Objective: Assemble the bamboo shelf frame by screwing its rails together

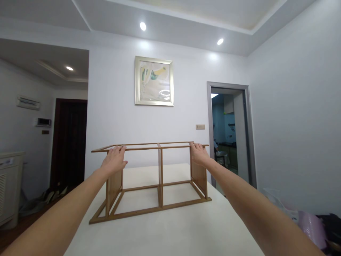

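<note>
Bamboo shelf frame (160, 177) held on white worktop (173, 227).
Its top rail is grasped at either end by left hand (115, 160) and right hand (199, 153).

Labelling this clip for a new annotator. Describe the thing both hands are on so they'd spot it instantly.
Start at the white table in front of the wall with the framed picture. On it stands a bamboo frame, an open two-bay rack of thin slats; the left hand and right hand rest on its top rail. It is the only thing standing on the table, and you can see straight through it.
</note>
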The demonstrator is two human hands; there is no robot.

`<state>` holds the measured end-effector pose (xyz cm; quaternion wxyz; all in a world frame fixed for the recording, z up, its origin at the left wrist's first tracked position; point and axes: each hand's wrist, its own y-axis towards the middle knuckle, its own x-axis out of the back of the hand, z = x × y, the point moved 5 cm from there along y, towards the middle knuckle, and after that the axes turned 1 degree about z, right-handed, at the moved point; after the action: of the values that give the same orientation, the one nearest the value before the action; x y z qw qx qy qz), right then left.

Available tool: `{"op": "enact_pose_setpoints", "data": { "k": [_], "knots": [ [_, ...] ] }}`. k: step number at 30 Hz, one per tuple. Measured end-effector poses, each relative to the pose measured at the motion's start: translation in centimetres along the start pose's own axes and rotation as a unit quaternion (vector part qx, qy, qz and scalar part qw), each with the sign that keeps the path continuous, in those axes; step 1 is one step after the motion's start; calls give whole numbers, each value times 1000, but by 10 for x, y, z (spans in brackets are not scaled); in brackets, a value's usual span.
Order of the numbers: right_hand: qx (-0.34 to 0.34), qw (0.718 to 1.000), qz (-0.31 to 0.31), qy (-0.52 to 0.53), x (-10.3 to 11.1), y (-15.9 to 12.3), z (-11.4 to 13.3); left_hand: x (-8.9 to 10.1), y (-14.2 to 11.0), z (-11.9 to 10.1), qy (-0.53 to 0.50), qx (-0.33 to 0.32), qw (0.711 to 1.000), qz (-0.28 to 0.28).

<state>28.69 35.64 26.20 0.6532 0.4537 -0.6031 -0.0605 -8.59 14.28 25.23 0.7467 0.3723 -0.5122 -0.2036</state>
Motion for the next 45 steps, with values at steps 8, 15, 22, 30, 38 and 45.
{"op": "enact_pose_setpoints", "data": {
  "k": [8, 15, 22, 30, 38, 45],
  "knots": [
    [64, 993, 34, 88, -40, -69, 44, -35, -71, -50, -162, 1, 986, -24],
    [23, 975, 180, 127, -139, -169, 67, -152, -188, -89, -204, 57, 954, 212],
    [0, 967, 201, 154, -160, -200, 65, -166, -223, -94, -210, 89, 934, 274],
    [-5, 967, 205, 151, -151, -212, 63, -152, -231, -81, -241, 81, 922, 294],
    [-1, 970, 195, 147, -134, -222, 63, -143, -240, -82, -228, 69, 930, 280],
    [10, 972, 174, 159, -127, -229, 62, -135, -248, -83, -250, 60, 927, 272]
  ]
}}
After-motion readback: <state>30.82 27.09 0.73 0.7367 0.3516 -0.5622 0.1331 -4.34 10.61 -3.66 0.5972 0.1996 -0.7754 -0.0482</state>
